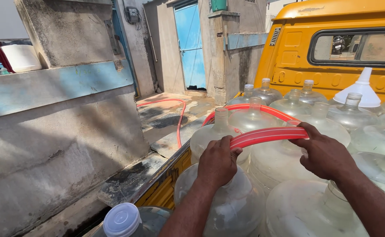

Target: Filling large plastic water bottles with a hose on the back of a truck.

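You have the red hose (267, 135) gripped in both hands, stretched flat between them above the water jugs in the truck bed. Your left hand (218, 163) is clenched around it at the near left, thumb over the top; your right hand (323, 154) is closed on it further right, fingers wrapped over. The step in hand appears to be handling and positioning the hose over the load. In my judgement any next move calls for a steady two-handed grip, so the hose does not kink or drag across the jug necks.

The hose is red with pale lengthwise stripes, flattened where you hold it. Beyond your hands it curves back over the jugs, drops off the left side of the bed and trails across the wet pavement (166, 120) toward the far blue door (190, 44).

The clear jugs (284, 160) stand upright, packed touching one another. A white funnel (359, 90) rests inverted among the far right jugs, near the yellow cab (298, 57). At near left a jug with a white cap (122, 218) stands below the bed, by the concrete wall (56, 145).
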